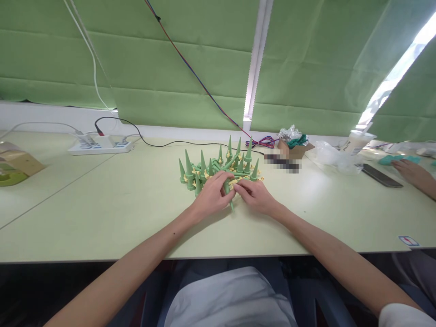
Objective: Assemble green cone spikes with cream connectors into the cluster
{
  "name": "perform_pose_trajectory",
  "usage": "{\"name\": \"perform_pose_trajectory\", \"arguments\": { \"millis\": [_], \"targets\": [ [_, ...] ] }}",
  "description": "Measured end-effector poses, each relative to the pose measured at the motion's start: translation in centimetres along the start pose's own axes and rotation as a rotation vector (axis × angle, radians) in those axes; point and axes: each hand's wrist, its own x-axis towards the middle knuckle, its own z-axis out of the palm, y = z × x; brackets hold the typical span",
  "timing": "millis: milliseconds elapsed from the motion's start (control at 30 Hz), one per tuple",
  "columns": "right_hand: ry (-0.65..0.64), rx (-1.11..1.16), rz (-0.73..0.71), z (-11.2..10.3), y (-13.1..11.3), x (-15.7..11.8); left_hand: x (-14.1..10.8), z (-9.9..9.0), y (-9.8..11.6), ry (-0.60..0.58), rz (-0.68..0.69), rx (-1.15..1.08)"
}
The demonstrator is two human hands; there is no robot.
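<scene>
In the head view my left hand (215, 195) is closed around a green cone-shaped plastic piece (232, 206), its tip pointing down toward me. My right hand (255, 195) meets it from the right, thumb and fingers pinched on a small yellow plastic part (233, 183) at the side of that cone. Just beyond both hands stands a cluster of similar green cones (189, 170), several upright and others lying over, many with small yellow parts (206, 175) on them. My fingers partly cover the held cone and the yellow part.
A white power strip (102, 145) with plugs lies at the back left, near a yellow-and-green object (20, 165). Along the back right are an open cardboard box (295, 149), a cup in a plastic bag (352, 150) and a black phone (381, 175). Another person's hand (410, 171) rests far right.
</scene>
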Motion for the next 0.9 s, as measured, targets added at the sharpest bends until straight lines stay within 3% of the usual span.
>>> {"name": "perform_pose_trajectory", "arguments": {
  "millis": [900],
  "targets": [
    [-0.040, -0.005, -0.001, -0.11, -0.13, 0.00, -0.01, -0.18, 0.06, -0.054, 0.005, 0.019]
  ]
}}
